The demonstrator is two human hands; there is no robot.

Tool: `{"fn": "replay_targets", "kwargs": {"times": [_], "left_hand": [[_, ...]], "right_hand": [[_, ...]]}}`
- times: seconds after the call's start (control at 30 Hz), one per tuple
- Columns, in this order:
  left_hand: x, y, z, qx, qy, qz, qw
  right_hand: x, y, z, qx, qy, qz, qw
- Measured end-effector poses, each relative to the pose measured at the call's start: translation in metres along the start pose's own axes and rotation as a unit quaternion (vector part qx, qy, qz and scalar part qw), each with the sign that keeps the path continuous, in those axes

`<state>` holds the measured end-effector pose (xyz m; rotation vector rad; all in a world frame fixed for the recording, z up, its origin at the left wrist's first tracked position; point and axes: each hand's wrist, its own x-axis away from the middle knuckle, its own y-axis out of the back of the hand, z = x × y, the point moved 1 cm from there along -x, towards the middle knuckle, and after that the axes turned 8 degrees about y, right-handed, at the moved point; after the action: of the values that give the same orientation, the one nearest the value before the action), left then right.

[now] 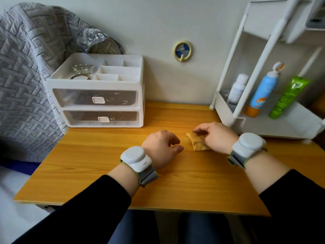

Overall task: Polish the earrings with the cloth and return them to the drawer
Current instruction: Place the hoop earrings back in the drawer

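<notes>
My right hand (214, 136) is on the cloth (197, 142). Its fingers are bent and pinch the far edge of it. The cloth is small, yellow and soft, and it is folded up. It lies flat on the wooden table (105, 164), a bit right of the middle. Its long side runs from far left to near right.

My left hand (161, 147) rests just left of the cloth, with the thumb pointing at it. Its fingers are curled under, so I cannot tell if it holds anything small.

The white plastic drawer box (139, 88) stands at the far left, well apart from both hands. My left hand is the nearer one to it. The top drawer (95, 98) and the bottom drawer (103, 118) have see-through fronts with square white knobs, and both are closed. Tiny shiny bits show inside the top drawer. I think they are the earrings (124, 102), but they are too small to be sure. So I think the top drawer must be pulled toward me next.
</notes>
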<state>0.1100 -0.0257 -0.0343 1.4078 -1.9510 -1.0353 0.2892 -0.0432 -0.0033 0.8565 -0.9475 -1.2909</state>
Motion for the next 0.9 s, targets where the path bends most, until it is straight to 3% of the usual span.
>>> {"fn": "replay_targets", "kwargs": {"times": [0.13,0.3,0.6,0.8,0.9], "left_hand": [[-0.004,-0.011,-0.007,-0.019,0.011,0.024,0.999],[-0.010,-0.021,-0.015,-0.021,0.032,0.024,0.999],[-0.015,-0.015,-0.020,0.152,0.057,-0.026,0.986],[-0.020,-0.002,-0.012,0.166,0.024,0.006,0.986],[-0.025,0.005,-0.009,0.160,0.013,0.030,0.987]], "right_hand": [[0.000,-0.007,-0.005,-0.014,0.006,0.013,1.000],[0.000,-0.008,-0.011,-0.066,0.009,-0.035,0.997],[-0.002,-0.009,0.000,-0.127,0.077,-0.066,0.987],[-0.015,-0.008,0.003,-0.325,0.106,0.009,0.940],[-0.026,-0.010,0.003,-0.370,0.106,0.027,0.922]]}}
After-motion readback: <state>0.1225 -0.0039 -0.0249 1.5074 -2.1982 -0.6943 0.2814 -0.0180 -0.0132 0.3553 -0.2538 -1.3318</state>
